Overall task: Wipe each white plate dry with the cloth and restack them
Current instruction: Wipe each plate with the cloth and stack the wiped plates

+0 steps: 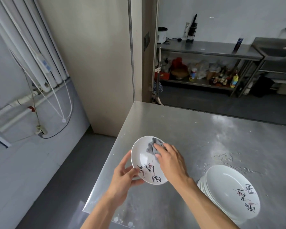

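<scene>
A white plate (141, 156) with black and red brush writing is held tilted above the steel table's left edge. My left hand (125, 176) grips its lower left rim, thumb on the inside. My right hand (169, 160) presses a crumpled grey cloth (153, 147) against the plate's inner face, near the upper right. A stack of several white plates (228, 192) with the same writing stands on the table to the right, close to my right forearm.
The steel table (188, 129) has damp smears and white marks near the stack. Its left edge drops to a grey floor (48, 179). Beyond the far edge stand a steel shelf unit (205, 52) with bottles and a sink counter.
</scene>
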Motion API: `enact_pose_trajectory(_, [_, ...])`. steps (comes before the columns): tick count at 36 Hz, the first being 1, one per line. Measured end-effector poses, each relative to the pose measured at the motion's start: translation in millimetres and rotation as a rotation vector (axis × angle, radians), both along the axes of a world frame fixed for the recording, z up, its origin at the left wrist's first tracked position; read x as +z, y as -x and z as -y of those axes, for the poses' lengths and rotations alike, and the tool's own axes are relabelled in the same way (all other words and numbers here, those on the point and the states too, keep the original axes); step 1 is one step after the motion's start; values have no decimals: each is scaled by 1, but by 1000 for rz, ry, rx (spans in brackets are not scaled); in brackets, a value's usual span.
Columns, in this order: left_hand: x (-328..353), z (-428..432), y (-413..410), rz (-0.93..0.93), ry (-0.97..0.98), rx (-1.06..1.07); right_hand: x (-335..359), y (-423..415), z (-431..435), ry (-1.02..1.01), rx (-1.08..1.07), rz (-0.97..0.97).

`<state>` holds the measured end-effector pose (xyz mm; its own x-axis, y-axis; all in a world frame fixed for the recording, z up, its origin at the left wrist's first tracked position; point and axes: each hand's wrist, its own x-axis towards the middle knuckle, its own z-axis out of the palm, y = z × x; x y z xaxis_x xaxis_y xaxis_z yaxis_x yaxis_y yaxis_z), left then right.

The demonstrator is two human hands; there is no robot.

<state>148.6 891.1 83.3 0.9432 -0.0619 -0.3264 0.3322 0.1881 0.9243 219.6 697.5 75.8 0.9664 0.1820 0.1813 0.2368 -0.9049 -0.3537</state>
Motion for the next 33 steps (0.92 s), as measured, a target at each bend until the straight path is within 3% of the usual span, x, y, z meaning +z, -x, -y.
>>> enact_pose_trajectory(10, [14, 21, -21, 114, 30, -40, 35, -18, -24, -133, 85, -14])
enact_pose_trajectory(20, [5, 27, -29, 58, 133, 195, 30, 0, -17, -11, 239, -84])
enact_pose_trajectory(33, [5, 30, -27, 61, 113, 158, 36, -26, 11, 40, -37, -81])
